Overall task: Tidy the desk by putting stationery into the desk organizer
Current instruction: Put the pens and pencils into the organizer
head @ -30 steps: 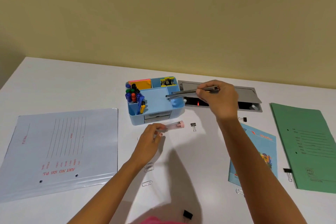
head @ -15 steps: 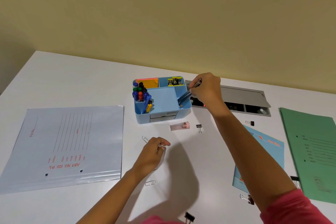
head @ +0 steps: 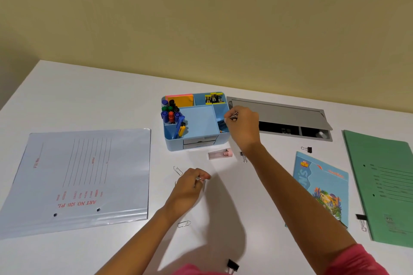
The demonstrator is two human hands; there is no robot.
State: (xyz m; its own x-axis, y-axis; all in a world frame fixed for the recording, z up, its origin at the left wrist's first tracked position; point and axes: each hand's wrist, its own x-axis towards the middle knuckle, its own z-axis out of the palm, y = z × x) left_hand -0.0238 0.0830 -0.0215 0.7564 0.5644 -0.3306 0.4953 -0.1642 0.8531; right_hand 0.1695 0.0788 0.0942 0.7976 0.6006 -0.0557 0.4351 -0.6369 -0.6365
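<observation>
Blue plastic desk organizer sits at centre frame on the white desk. Its left compartments hold capped markers; orange sticky notes fill the upper-left cell, yellow-and-black clips the upper-middle cell. The large central compartment is bare.

Right hand is at the organizer's right edge, fingers closed around the top ends of dark pens whose lower ends stand in the narrow right-hand compartment. Left hand rests low on the desk below the organizer, fingers curled together at the tips; whether it pinches anything cannot be told.

Loose items on the desk: a clear tube with a pink cap just below the organizer, a paper clip beside the left hand, another near the left wrist, binder clips right of centre. A grey-blue folder lies at left, a green folder at far right, a blue booklet between arm and green folder.
</observation>
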